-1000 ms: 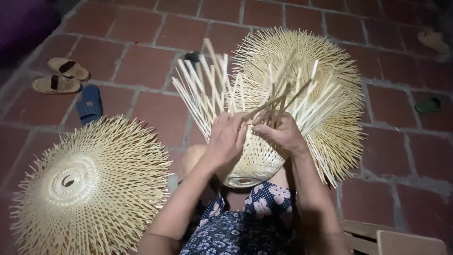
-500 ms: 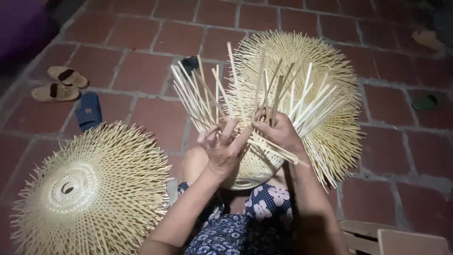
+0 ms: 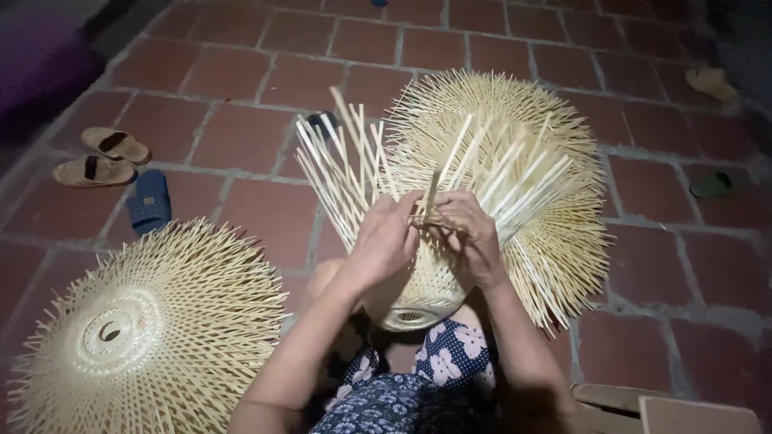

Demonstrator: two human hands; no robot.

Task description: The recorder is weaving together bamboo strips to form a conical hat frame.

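A half-woven pale bamboo basket [image 3: 422,293] rests on my knees, its many loose strips fanning upward and outward. My left hand [image 3: 384,241] and my right hand [image 3: 466,233] meet at its upper rim. Both pinch thin bamboo strips [image 3: 430,197] there, fingers closed around them. The basket's small round base faces me, above my blue floral trousers [image 3: 426,370].
A finished round bamboo piece [image 3: 145,329] with spiky edges lies on the brick floor [image 3: 249,72] at lower left; another [image 3: 563,241] sits behind the basket. Two tan sandals [image 3: 104,157] and a blue slipper [image 3: 149,201] lie at left, a green slipper [image 3: 712,185] at right, a wooden stool [image 3: 643,406] at the bottom right corner.
My left hand was spread apart from the right half a second ago; it has come back to the rim and closed on strips beside the right hand.
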